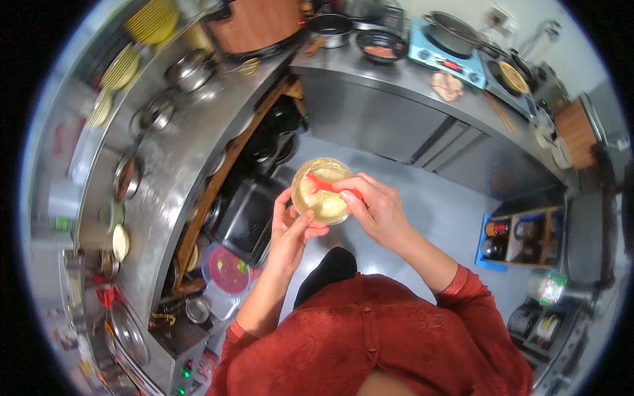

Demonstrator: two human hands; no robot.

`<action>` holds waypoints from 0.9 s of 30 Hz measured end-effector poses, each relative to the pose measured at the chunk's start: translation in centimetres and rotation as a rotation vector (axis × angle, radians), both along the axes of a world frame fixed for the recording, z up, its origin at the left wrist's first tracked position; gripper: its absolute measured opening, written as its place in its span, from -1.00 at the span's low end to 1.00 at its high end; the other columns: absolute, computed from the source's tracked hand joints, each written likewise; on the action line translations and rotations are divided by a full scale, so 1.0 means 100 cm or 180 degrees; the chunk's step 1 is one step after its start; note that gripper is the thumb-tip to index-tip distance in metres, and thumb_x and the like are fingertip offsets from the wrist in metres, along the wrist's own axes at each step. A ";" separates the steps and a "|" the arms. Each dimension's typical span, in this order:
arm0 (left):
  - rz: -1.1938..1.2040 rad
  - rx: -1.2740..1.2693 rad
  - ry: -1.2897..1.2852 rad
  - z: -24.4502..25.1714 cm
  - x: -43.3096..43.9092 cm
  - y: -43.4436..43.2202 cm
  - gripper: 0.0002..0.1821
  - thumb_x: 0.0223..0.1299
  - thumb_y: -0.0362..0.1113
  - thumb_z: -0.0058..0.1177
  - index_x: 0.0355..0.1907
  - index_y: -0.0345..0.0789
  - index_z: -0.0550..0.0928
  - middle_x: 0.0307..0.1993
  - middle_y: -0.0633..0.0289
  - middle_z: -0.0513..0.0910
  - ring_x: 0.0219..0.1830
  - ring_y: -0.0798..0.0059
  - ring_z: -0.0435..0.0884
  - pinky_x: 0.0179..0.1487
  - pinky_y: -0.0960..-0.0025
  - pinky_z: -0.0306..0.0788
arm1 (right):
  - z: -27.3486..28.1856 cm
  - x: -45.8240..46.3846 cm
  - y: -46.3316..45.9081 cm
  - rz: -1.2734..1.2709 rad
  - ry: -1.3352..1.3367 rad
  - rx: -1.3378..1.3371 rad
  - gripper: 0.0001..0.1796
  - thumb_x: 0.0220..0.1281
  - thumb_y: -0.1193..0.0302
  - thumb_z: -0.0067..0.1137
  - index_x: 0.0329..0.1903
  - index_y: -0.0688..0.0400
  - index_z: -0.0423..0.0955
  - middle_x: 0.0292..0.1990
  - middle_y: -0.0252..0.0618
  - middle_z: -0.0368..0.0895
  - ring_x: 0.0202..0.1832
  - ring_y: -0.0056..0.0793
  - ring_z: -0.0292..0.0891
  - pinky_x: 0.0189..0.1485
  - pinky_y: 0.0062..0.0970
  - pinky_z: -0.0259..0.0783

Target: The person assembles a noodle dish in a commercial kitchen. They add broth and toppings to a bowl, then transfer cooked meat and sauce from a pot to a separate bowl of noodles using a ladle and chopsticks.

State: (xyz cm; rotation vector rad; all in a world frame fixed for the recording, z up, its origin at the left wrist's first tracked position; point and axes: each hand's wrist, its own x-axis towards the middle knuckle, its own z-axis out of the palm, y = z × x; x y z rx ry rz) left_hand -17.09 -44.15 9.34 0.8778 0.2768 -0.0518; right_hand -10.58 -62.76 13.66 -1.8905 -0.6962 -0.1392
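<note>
A round, see-through bowl (298, 198) rests in my left hand (292, 230), with the thumb on its near rim and the fingers around its side. Inside lies a pale yellow paste or batter (324, 204), some of it smeared up the wall. My right hand (374, 208) grips the handle of a red utensil (322, 185), perhaps a spoon or small spatula. Its head dips into the bowl and is partly covered by the yellow mix. Both hands are held in front of my body, above the floor.
A steel counter (173, 198) with several metal pots runs along the left. On the far counter (342, 64) stand a black bowl of meat (381, 47), a blue induction cooker (441, 57) with a pot, and chopsticks (500, 111). A crate of bottles (520, 237) sits at right; a pink basin (228, 270) lies lower left.
</note>
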 end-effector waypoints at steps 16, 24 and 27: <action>-0.1064 0.0107 -0.0111 0.017 0.306 -0.231 -0.34 0.27 -0.53 0.04 0.36 -0.20 0.13 0.08 0.07 0.41 -0.15 0.24 0.69 -0.16 0.30 0.70 | 0.007 0.234 -0.258 -0.1107 -0.0519 -0.0144 -0.78 0.46 0.39 -0.01 -0.05 0.25 0.54 -0.30 -0.30 0.57 -0.52 -0.67 0.44 -0.49 -0.66 0.30; -0.1072 0.0140 0.0001 0.019 0.390 -0.317 -0.32 0.25 -0.57 0.05 0.36 -0.20 0.13 0.05 0.07 0.41 -0.16 0.25 0.69 -0.16 0.28 0.70 | -0.007 0.315 -0.327 -0.1245 0.1260 0.1162 -0.78 0.45 0.38 0.01 -0.04 0.23 0.54 -0.33 -0.31 0.58 -0.55 -0.66 0.43 -0.50 -0.66 0.28; -0.1040 0.0171 0.0004 0.018 0.414 -0.351 -0.32 0.26 -0.56 0.06 0.36 -0.21 0.13 0.06 0.05 0.41 -0.16 0.25 0.69 -0.18 0.30 0.70 | -0.019 0.344 -0.368 -0.1255 0.1998 0.1978 -0.72 0.51 0.27 -0.06 -0.01 0.19 0.53 -0.34 -0.37 0.61 -0.62 -0.72 0.37 -0.58 -0.75 0.15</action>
